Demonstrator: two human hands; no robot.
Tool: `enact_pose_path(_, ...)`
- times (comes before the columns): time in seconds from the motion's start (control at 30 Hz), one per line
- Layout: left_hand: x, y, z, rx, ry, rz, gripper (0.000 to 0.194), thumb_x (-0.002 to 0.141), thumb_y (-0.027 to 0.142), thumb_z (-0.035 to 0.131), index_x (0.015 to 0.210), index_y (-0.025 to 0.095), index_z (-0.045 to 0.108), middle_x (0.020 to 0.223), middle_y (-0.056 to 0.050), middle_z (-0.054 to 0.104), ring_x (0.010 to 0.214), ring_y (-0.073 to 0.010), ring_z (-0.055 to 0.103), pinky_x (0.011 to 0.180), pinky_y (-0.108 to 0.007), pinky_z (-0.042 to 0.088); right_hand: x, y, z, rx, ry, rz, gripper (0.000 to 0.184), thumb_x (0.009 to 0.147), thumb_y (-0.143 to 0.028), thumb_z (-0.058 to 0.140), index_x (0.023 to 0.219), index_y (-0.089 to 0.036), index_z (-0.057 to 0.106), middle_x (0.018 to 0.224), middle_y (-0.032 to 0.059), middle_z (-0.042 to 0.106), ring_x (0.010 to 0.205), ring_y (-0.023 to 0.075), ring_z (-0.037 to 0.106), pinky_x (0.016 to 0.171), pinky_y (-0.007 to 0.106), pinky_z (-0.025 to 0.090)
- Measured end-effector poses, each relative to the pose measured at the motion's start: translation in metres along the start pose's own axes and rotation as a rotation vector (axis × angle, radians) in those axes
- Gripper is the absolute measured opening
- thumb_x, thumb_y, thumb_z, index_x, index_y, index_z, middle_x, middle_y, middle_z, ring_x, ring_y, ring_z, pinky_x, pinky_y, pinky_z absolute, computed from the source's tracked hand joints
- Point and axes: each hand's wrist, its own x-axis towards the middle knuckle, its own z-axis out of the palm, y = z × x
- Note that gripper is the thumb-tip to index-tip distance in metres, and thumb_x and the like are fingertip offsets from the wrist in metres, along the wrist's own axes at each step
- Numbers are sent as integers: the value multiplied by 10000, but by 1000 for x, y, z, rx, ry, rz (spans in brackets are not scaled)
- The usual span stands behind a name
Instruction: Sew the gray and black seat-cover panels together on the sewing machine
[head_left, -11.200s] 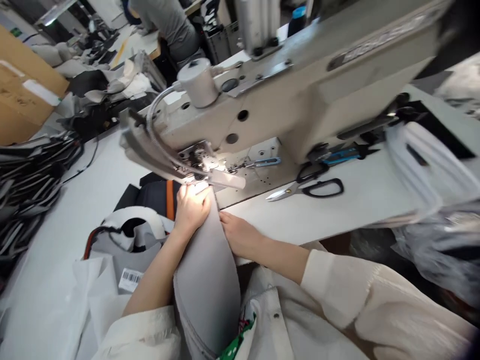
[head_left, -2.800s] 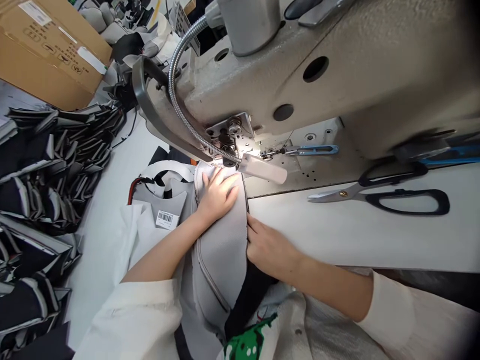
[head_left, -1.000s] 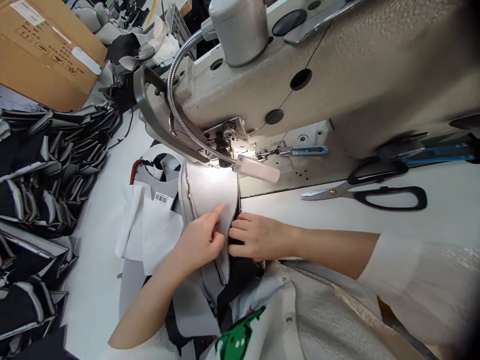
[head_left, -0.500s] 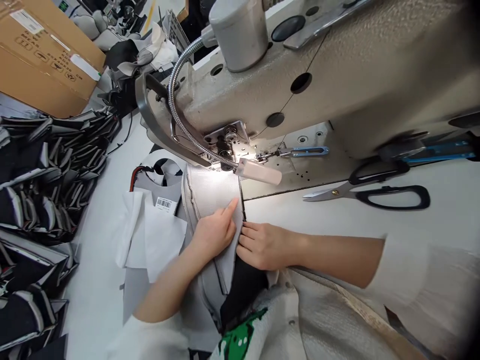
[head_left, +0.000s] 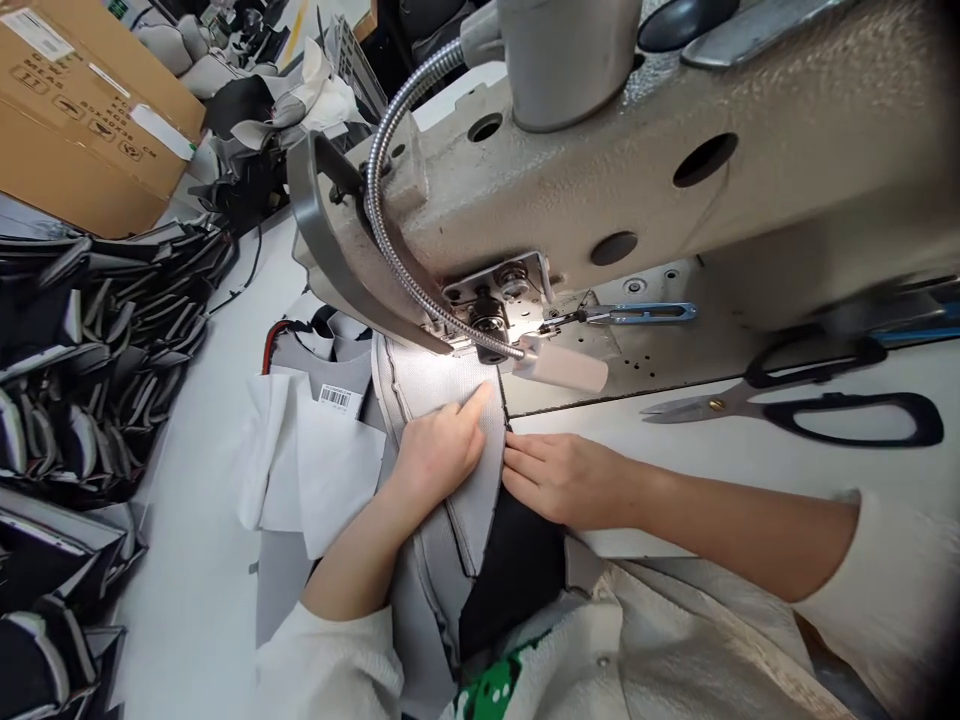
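Note:
A grey fabric panel [head_left: 431, 385] lies under the head of a beige industrial sewing machine [head_left: 637, 180], lit by a small lamp [head_left: 559, 365] on a flexible metal neck. My left hand [head_left: 439, 450] rests on top of the panel, fingers together and stretched toward the needle. My right hand [head_left: 559, 475] lies flat at the panel's right edge, fingertips touching the seam. A black layer [head_left: 514, 560] shows under the grey fabric near my body.
Black-handled scissors [head_left: 795, 405] lie on the white table to the right, blue thread snips [head_left: 637, 313] on the machine bed. White fabric with a barcode label [head_left: 335, 397] sits left of the panel. Stacked dark pieces [head_left: 82, 370] and a cardboard box [head_left: 82, 110] fill the left side.
Both hands have slid forward along the grey panel toward the needle, and the left index finger is no longer pointing alone. The camera has moved closer to the machine.

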Motion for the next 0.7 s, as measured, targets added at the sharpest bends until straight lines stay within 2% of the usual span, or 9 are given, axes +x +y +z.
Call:
enact_pose_path(0.13, 21, -11, -2, 16, 75, 39, 451, 873, 191, 384, 1307, 235, 495, 806, -49, 661, 706, -200, 647, 588, -254, 442, 2, 8, 3, -5, 7, 89, 229, 904, -100, 410, 901, -101, 639, 978, 123, 652, 1024, 221, 569, 821, 324, 443)
enact_pose_path(0.2, 25, -14, -4, 8, 96, 59, 409, 901, 243, 371, 1282, 206, 514, 824, -69, 662, 714, -210, 649, 598, -264, 448, 3, 11, 4, -5, 0, 146, 229, 914, -103, 401, 933, -104, 629, 1008, 124, 638, 1023, 220, 552, 773, 318, 423)
enact_pose_path(0.3, 15, -10, -11, -36, 47, 93, 500, 918, 387, 363, 1356, 152, 424, 948, -108, 661, 816, -250, 651, 650, -303, 474, 2, 17, 4, 11, -36, 236, 210, 905, -106, 402, 890, -137, 609, 903, 87, 625, 847, 187, 546, 665, 304, 370)
enact_pose_path(0.4, -13, 1, -16, -98, -73, 148, 728, 834, 451, 475, 1447, 126, 255, 1065, -119, 638, 920, -283, 631, 708, -344, 494, 0, 22, 2, 72, -71, 251, 160, 873, -200, 475, 753, -157, 571, 738, 50, 575, 695, 181, 493, 600, 310, 327)
enact_pose_path(0.5, -35, 12, -11, -88, -129, 98, 844, 751, 355, 535, 1479, 149, 161, 985, -88, 649, 875, -281, 631, 660, -346, 494, -1, 26, 0, 173, -36, 185, 177, 889, -255, 472, 815, -142, 586, 827, 67, 608, 823, 198, 521, 695, 320, 379)
enact_pose_path(0.6, -37, 12, -1, -68, -120, 20, 801, 749, 225, 461, 1484, 160, 149, 969, -86, 654, 832, -264, 636, 607, -322, 472, 1, 25, 2, 198, 21, 137, 213, 935, -195, 392, 930, -121, 592, 989, 95, 628, 1049, 205, 498, 830, 326, 394)
enact_pose_path(0.7, -30, -2, -3, -151, -150, 9, 730, 775, 158, 379, 1479, 183, 191, 957, -68, 671, 777, -234, 641, 610, -302, 457, 4, 20, 3, 151, -32, 151, 212, 926, -143, 380, 927, -99, 588, 998, 117, 621, 1009, 229, 513, 781, 343, 420)
